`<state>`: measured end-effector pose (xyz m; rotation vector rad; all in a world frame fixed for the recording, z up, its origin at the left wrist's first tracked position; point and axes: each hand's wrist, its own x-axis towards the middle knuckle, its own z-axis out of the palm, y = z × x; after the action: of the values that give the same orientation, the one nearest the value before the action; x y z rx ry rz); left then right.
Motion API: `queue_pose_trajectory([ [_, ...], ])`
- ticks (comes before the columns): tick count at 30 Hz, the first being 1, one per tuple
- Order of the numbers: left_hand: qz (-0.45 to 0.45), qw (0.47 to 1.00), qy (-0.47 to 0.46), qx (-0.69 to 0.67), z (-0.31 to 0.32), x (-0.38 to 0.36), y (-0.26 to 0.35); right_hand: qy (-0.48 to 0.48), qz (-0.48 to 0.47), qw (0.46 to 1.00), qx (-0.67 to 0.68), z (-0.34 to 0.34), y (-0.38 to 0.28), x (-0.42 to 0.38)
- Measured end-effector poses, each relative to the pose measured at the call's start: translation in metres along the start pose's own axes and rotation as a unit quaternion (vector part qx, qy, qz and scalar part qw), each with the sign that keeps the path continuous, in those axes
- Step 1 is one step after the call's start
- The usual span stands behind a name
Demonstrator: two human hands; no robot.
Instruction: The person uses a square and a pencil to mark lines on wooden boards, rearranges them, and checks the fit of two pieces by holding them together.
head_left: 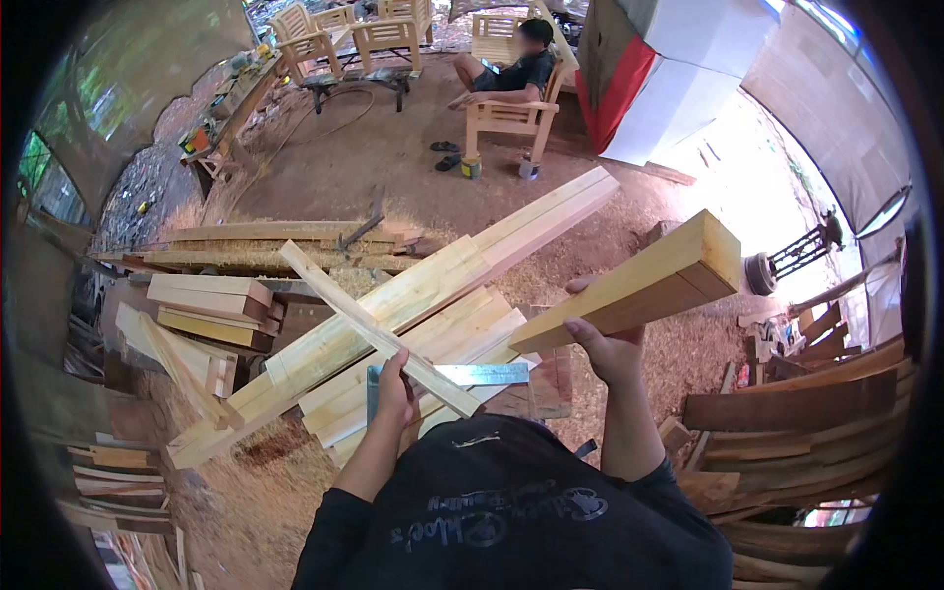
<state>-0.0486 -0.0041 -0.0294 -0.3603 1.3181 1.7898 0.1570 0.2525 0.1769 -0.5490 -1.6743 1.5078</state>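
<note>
My left hand [395,389] is closed round a thin wooden strip [379,329] and a metal try square [482,375], whose blade points right. The strip runs diagonally from upper left down to my chest. In my right hand [612,352] is a thick wooden beam [639,285], gripped near its lower middle, with its broad end up to the right. Long pale boards [433,280] lie diagonally below and beyond my hands, and shorter boards [423,344] lie beside them.
A person [521,74] sits on a wooden chair [511,118] at the back. Stacked wood blocks [211,298] lie at left, a lumber pile [796,423] at right. Wooden chairs [383,37] stand on a low bench at the back. Shavings cover the ground.
</note>
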Motion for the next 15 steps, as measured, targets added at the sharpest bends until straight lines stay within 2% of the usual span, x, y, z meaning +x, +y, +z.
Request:
queue_pose_trajectory([
  [7, -0.009, 0.999, -0.051, -0.016, -0.015, 0.004, -0.001, -0.007, 0.009, 1.000, -0.015, 0.000, 0.001, 0.001],
  [15, 0.012, 0.999, -0.014, -0.031, -0.018, -0.006, 0.009, 0.004, 0.017, 1.000, 0.008, -0.003, 0.004, 0.001],
])
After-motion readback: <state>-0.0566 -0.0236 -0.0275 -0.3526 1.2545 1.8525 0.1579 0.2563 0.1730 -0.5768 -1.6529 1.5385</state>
